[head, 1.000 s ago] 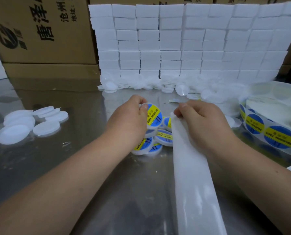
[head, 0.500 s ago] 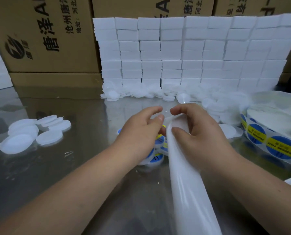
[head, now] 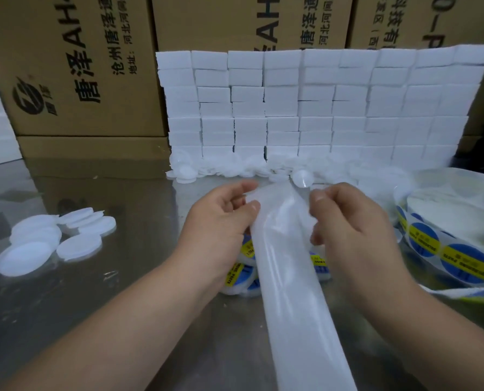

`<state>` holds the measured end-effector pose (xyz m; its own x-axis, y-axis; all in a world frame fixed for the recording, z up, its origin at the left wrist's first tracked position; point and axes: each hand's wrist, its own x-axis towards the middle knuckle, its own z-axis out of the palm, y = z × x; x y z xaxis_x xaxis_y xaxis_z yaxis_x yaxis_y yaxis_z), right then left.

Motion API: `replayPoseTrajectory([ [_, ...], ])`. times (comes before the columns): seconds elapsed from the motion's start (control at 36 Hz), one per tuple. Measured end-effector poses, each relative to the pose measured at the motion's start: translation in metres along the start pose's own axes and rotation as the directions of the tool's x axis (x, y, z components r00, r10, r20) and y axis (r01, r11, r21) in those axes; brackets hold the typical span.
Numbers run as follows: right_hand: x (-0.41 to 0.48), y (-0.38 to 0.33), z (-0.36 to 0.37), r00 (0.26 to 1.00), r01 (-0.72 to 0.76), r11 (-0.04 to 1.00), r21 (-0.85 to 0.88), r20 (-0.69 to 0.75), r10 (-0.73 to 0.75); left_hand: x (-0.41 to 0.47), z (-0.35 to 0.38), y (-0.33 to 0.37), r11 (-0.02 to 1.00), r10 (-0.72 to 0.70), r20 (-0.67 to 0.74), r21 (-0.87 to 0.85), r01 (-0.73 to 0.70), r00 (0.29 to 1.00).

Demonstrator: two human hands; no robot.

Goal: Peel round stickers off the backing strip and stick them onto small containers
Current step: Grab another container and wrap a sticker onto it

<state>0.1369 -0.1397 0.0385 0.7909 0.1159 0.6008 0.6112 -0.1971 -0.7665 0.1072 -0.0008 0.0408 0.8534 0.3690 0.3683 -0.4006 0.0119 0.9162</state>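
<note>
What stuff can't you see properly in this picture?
Head view:
Labelled containers: mostly hidden behind the left hand, right hand and backing strip; their number is unclear.
Sticker roll: cut off by the right edge.
Cardboard boxes: print cut off by the top edge.

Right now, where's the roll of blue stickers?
In the head view the sticker roll lies at the far right of the table, just right of the right hand.

packing workshop; printed cartons (head: 74,66), stacked white blocks (head: 319,108)
</note>
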Motion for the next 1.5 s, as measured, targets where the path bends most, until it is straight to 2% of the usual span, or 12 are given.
replayPoseTrajectory([
  [0.11, 0.004, 0.006, 0.004, 0.973, -0.207, 0.978, -0.033, 0.099, 0.210, 0.001, -0.001, 0.005, 0.995, -0.009, 0.008, -0.100, 0.010, 1.000],
  [0.19, 0.005, 0.010, 0.007, 0.954, -0.264, 0.962, -0.072, 0.125, 0.271, -0.003, -0.001, 0.006, 0.993, -0.051, 0.075, -0.099, 0.058, 0.996],
  [0.42, 0.020, 0.007, 0.001, 0.844, -0.537, 0.824, 0.181, 0.115, 0.524, -0.012, 0.003, 0.007, 0.994, -0.078, 0.325, 0.092, 0.050, 0.942],
  [0.58, 0.019, 0.005, -0.005, 0.816, -0.564, 0.747, 0.354, 0.096, 0.570, -0.016, 0.003, 0.002, 0.967, -0.106, 0.424, 0.254, -0.006, 0.899],
  [0.72, 0.016, 0.003, -0.006, 0.864, -0.495, 0.798, 0.344, 0.097, 0.495, -0.016, 0.004, 0.000, 0.923, -0.119, 0.403, 0.383, -0.049, 0.908],
  [0.83, 0.015, 0.003, -0.002, 0.901, -0.422, 0.834, 0.356, 0.067, 0.428, -0.016, 0.004, 0.000, 0.885, -0.206, 0.373, 0.465, 0.010, 0.905],
  [0.94, 0.019, 0.009, -0.008, 0.909, -0.387, 0.882, 0.270, -0.047, 0.414, -0.017, 0.003, 0.003, 0.795, -0.085, 0.243, 0.601, -0.081, 0.966],
  [1.08, 0.020, 0.021, -0.001, 0.910, -0.409, 0.911, 0.058, -0.045, 0.412, -0.005, 0.005, 0.008, 0.863, -0.031, 0.087, 0.504, -0.017, 0.996],
  [1.19, 0.019, 0.026, 0.001, 0.910, -0.410, 0.912, -0.024, -0.071, 0.408, 0.022, 0.007, 0.011, 0.838, -0.013, 0.055, 0.546, -0.019, 0.998],
  [1.28, 0.015, 0.025, 0.005, 0.908, -0.417, 0.908, -0.033, -0.070, 0.414, 0.057, 0.004, 0.008, 0.716, 0.043, 0.081, 0.692, -0.087, 0.996],
  [1.39, 0.008, 0.027, 0.009, 0.924, -0.382, 0.924, -0.020, -0.024, 0.381, 0.114, -0.011, -0.014, 0.412, -0.031, 0.112, 0.907, -0.089, 0.993],
  [1.5, 0.008, 0.030, 0.006, 0.941, -0.338, 0.941, -0.001, -0.040, 0.337, 0.168, -0.038, -0.047, -0.034, -0.167, 0.126, 0.990, -0.134, 0.978],
])
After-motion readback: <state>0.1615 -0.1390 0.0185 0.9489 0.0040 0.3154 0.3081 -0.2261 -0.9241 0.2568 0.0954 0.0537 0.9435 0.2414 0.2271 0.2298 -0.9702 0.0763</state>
